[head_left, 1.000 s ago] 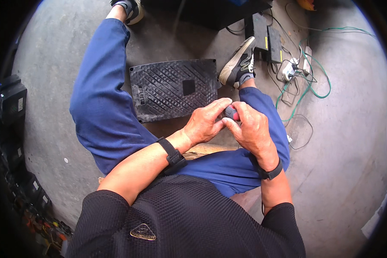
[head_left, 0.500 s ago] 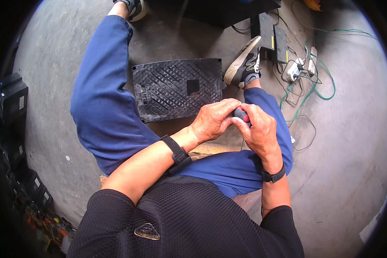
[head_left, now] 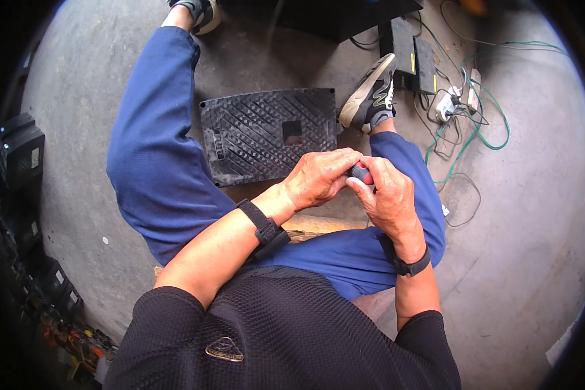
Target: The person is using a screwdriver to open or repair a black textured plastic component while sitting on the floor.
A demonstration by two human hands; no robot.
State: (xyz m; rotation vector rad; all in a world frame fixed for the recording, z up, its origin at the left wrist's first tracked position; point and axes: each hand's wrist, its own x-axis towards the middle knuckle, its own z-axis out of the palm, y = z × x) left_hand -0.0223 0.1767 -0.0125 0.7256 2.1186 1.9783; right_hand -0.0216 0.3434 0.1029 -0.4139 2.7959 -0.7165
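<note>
Above my right thigh, both hands come together on a rounded grey and red handle (head_left: 360, 173) that looks like a screwdriver's. My left hand (head_left: 317, 177) is closed with thumb and fingers against its left side. From the right, my right hand (head_left: 391, 195) grips it between thumb and curled fingers. Whatever is below the handle is mostly hidden by the hands. Between my legs lies a black ribbed plastic panel (head_left: 253, 136) with a small dark square window (head_left: 292, 133). My left hand is over its lower right corner, apart from it.
Black boxes (head_left: 424, 65) and a white power strip (head_left: 446, 105) with tangled cords lie beyond my right foot. A green cable (head_left: 500, 123) loops over the floor. A large black object (head_left: 344, 16) stands ahead. Several black cases (head_left: 25, 153) line the left edge.
Both hands have shifted very slightly left with the handle, and more of its red part shows. The panel stays where it was.
</note>
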